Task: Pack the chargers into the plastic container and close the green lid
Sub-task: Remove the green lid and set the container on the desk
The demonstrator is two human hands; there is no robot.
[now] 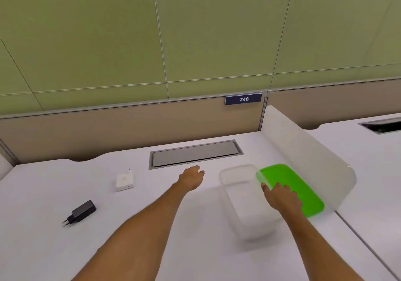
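Nothing is packed yet: the white charger (124, 180) and black charger (81, 212) lie on the desk (152, 226), well left of the empty plastic container (247, 200) (its image blurred). The right hand (280, 198) grips the green lid (290, 187), thumb at its edge; the left hand (191, 178) hovers loosely curled, empty

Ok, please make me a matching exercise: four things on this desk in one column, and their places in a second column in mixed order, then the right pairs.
Things:
1. black charger
2. white charger
3. container
4. green lid

Places:
A. far right, beside the divider, under the right hand
B. nearest the desk's left edge, prongs pointing left
C. between the two hands, empty
D. left of the left hand, farther back than the other charger

Pairs: 1-B, 2-D, 3-C, 4-A
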